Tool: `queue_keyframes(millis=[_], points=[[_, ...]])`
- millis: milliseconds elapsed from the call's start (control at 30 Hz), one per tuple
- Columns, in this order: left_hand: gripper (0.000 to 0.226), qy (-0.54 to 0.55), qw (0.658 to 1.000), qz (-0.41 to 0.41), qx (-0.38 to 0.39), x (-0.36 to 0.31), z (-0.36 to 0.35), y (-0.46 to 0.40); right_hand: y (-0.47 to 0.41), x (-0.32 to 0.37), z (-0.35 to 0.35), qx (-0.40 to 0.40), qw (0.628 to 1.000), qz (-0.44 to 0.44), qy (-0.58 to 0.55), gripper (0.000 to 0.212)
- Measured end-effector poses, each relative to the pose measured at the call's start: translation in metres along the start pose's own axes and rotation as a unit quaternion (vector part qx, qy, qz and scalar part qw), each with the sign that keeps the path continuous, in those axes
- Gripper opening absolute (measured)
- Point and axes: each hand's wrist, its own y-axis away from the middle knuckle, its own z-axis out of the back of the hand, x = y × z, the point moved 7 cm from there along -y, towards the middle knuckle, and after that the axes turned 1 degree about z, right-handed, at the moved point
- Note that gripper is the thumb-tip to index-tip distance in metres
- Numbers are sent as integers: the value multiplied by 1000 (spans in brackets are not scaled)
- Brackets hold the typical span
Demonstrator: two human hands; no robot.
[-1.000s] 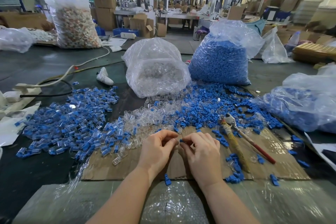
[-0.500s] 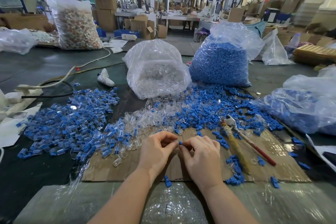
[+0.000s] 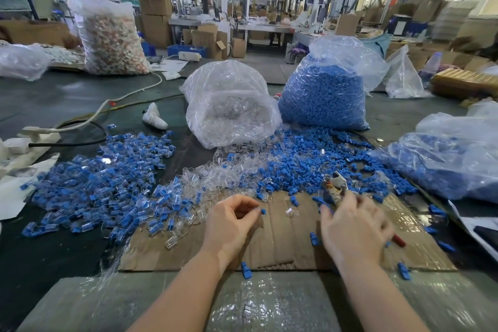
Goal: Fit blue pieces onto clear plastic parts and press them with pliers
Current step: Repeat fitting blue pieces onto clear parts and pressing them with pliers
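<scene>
Blue piece (image 3: 263,211) pinched at left hand (image 3: 231,221) fingertips, right hand (image 3: 353,226) fingers spread over pliers (image 3: 336,188) (blurred)

Blue pieces (image 3: 310,167) lie scattered beside clear parts (image 3: 215,178). A clear bag (image 3: 231,105) holds clear parts; another bag (image 3: 323,91) is full of blue. The cardboard (image 3: 283,237) is brown, the table (image 3: 40,105) dark grey-green. The pliers (image 3: 336,186) show silver jaws and a red handle tip. A far bag (image 3: 110,38) holds mottled white-and-orange bits.
</scene>
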Motion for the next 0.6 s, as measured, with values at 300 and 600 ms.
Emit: queue_keyframes(millis=[300, 600], points=[[16, 5, 1000, 4, 5, -2, -1, -2, -17, -34, -13, 120, 989, -56, 65, 68], [8, 104, 992, 66, -20, 2, 5, -15, 3, 23, 24, 91, 982, 150, -70, 28]])
